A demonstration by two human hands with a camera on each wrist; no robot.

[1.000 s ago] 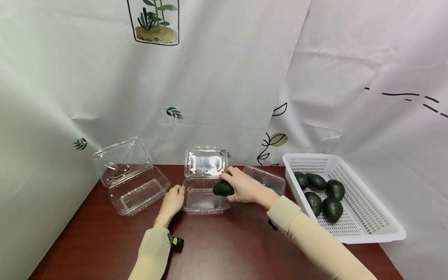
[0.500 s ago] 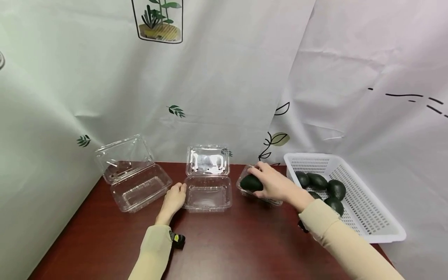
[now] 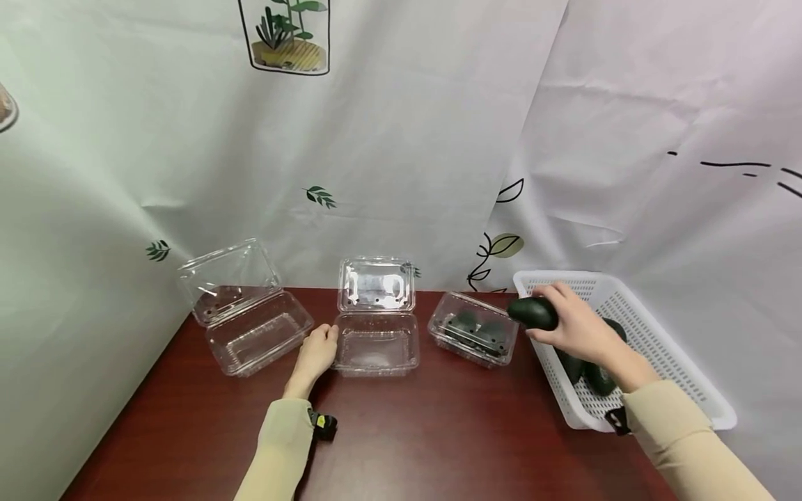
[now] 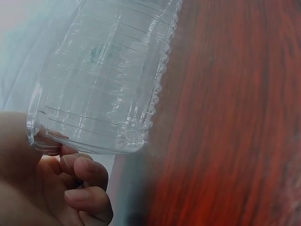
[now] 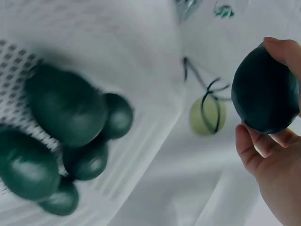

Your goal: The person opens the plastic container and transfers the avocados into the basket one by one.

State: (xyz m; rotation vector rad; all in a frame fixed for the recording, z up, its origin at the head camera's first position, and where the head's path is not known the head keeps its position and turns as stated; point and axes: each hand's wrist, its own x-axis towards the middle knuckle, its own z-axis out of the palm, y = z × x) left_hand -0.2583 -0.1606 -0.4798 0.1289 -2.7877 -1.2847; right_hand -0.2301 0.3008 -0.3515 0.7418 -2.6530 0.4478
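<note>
My right hand (image 3: 575, 325) holds a dark green avocado (image 3: 533, 313) over the left rim of the white basket (image 3: 658, 369). In the right wrist view, thumb and fingers grip this avocado (image 5: 264, 92) from its sides, while several others (image 5: 66, 106) lie in the basket. My left hand (image 3: 318, 352) pinches the left edge of the middle clear plastic clamshell container (image 3: 376, 372), which stands with its lid raised and nothing in it. Its ribbed wall (image 4: 103, 84) fills much of the left wrist view, with curled fingers (image 4: 89, 172) at the rim's corner.
Another lidded clear container (image 3: 250, 365) stands open at the left. Between the middle container and the basket is a closed one (image 3: 473, 303) with avocados inside. A white printed curtain (image 3: 401, 139) hangs behind the dark red wooden table (image 3: 401, 452).
My right hand has carried the avocado rightward, from over the middle container, past the closed one, to the basket. My left hand has stayed at the middle container's edge.
</note>
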